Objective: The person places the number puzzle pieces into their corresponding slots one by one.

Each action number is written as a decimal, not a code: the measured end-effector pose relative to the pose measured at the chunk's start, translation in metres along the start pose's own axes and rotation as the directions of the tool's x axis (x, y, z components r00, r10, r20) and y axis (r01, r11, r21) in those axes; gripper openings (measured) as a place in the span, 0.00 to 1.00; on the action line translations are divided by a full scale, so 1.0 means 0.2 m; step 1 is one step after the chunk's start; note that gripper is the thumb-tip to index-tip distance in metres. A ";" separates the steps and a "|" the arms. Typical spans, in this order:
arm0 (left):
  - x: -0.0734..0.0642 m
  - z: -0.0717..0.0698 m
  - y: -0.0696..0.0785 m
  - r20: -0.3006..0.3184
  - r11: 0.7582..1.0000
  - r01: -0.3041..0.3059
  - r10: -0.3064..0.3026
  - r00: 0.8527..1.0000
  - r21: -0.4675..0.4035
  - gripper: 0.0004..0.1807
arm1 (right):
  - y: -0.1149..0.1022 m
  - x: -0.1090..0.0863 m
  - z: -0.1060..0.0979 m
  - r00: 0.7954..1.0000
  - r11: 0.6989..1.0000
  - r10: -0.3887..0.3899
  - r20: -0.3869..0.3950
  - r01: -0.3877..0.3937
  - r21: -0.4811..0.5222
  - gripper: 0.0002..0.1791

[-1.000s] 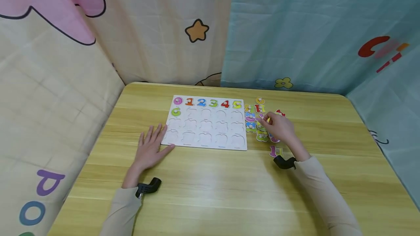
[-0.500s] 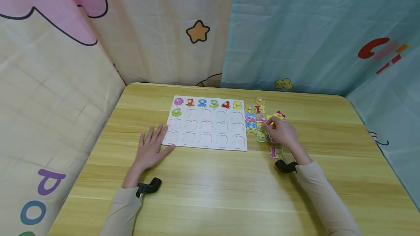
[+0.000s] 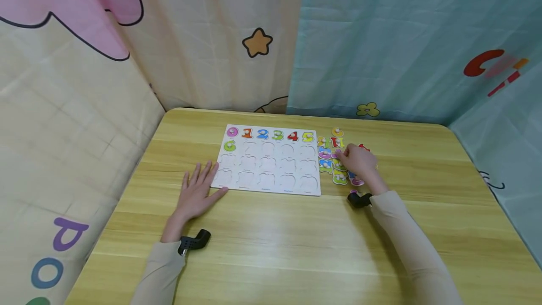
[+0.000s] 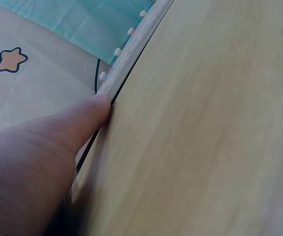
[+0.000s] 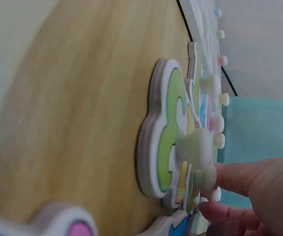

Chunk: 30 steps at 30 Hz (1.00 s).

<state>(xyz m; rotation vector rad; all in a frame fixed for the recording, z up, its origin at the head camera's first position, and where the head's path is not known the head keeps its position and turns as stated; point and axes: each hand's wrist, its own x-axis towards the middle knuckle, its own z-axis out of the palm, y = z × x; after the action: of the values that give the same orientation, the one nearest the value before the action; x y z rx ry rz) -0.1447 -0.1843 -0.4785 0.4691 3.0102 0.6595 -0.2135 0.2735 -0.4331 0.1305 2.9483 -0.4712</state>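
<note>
A white number puzzle board (image 3: 277,158) lies on the table, with 0 through 5 seated in its top row and a green 6 (image 3: 230,145) below. My left hand (image 3: 196,196) rests flat with spread fingers at the board's left side; its thumb (image 4: 89,115) touches the board's front edge. Right of the board, my right hand (image 3: 360,161) is over the loose number pieces, fingertips at a purple number piece (image 3: 336,153). In the right wrist view its fingers pinch a pale knob (image 5: 212,194), partly hidden behind a green 3 piece (image 5: 166,128).
Several loose pieces cluster right of the board, among them a red-and-yellow piece (image 3: 337,142), a yellow one (image 3: 337,132) at the back and a green one (image 3: 339,177) nearer. A red piece (image 3: 364,147) lies behind the right hand. Curtains (image 3: 381,36) hang beyond the wooden table (image 3: 271,248).
My right hand first drew back right from the purple piece, uncovering it, then came back left over it. The left hand stays in place; the head view has shifted slightly.
</note>
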 end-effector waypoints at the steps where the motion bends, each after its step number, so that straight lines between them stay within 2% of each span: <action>1: 0.00 0.00 0.00 -0.001 1.000 0.001 -0.001 1.000 0.003 0.44 | -0.01 0.01 0.00 1.000 1.000 0.005 0.007 -0.005 -0.009 0.22; 6: 0.00 0.00 0.00 -0.002 1.000 -0.001 0.001 1.000 0.016 0.44 | -0.02 0.03 0.01 1.000 0.999 0.005 0.013 -0.004 -0.051 0.20; 9: 0.00 0.00 -0.01 -0.010 1.000 -0.006 0.006 1.000 0.012 0.43 | -0.04 0.02 0.00 1.000 0.998 -0.005 -0.013 0.004 -0.068 0.19; 12: 0.00 0.00 -0.01 -0.015 1.000 -0.009 0.009 1.000 0.014 0.43 | -0.09 0.00 -0.01 0.996 0.996 -0.057 -0.068 0.052 -0.078 0.18; 17: 0.00 -0.01 -0.01 -0.009 1.000 0.000 0.000 1.000 0.023 0.43 | -0.24 0.02 0.01 0.983 0.984 -0.163 -0.084 0.156 -0.082 0.17; 24: 0.00 0.00 -0.01 -0.005 1.000 -0.001 0.001 1.000 0.014 0.43 | -0.53 0.10 0.14 0.972 0.971 -0.236 0.013 0.236 -0.038 0.16; 30: -0.01 0.01 0.00 -0.010 1.000 -0.009 0.009 1.000 0.011 0.43 | -0.75 0.14 0.22 0.946 0.945 -0.321 0.034 0.323 -0.049 0.15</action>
<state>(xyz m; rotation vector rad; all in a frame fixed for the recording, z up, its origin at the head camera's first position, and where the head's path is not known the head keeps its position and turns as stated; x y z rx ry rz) -0.1434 -0.1848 -0.4803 0.4811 3.0246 0.6475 -0.2524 0.1182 -0.4341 -0.3676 2.9615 -0.4274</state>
